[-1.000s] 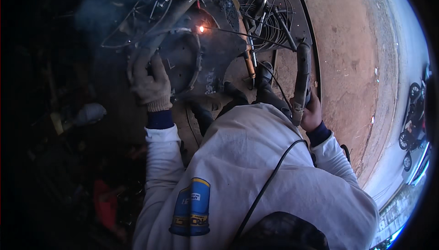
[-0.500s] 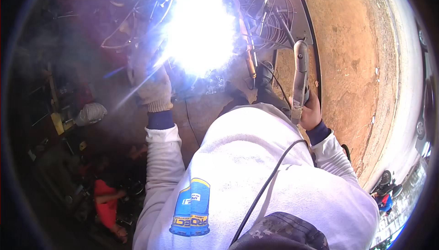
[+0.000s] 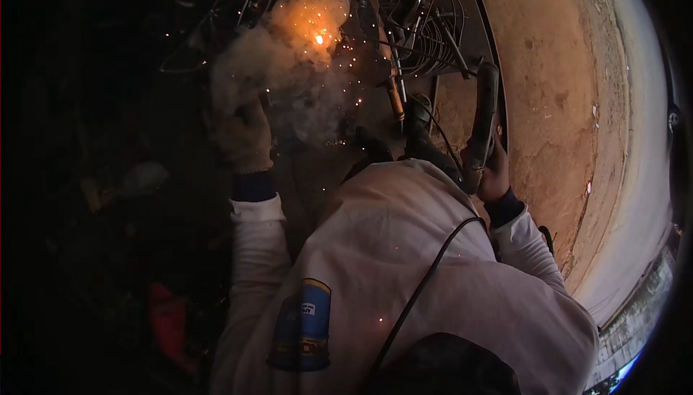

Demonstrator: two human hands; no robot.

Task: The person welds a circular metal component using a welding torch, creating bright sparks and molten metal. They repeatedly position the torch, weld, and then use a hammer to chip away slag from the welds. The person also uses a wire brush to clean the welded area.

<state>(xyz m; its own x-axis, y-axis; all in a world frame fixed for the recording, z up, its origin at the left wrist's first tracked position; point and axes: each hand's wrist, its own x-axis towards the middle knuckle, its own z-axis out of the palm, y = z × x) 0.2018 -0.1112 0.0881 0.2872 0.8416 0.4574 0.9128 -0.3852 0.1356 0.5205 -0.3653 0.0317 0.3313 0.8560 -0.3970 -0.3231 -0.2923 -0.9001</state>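
Observation:
My right hand [image 3: 494, 172], bare, is closed round the lower end of a dark, curved welding electrode holder [image 3: 485, 117]. From its upper end a thin rod [image 3: 426, 56] appears to run left toward a small orange glow [image 3: 319, 38]. Smoke [image 3: 263, 55] and scattered sparks surround that glow and hide the workpiece. On the left, my left hand [image 3: 249, 135] wears a pale knitted glove and sits at the lower edge of the smoke. Its fingers are lost in smoke and shadow, so whether it grips anything cannot be made out.
Coiled wire [image 3: 429, 30] lies on a dark panel [image 3: 473, 16] beyond the holder. An orange-handled tool [image 3: 395, 99] stands near my feet. A black cable [image 3: 422, 287] crosses my torso. Something red [image 3: 167, 323] shows in the dark lower left. Brown ground [image 3: 556, 106] stretches along the right.
The blinding white arc has died to a small orange glow with smoke and sparks. The scene is much darker. The holder's upper end has shifted slightly right; my left hand stays about the same.

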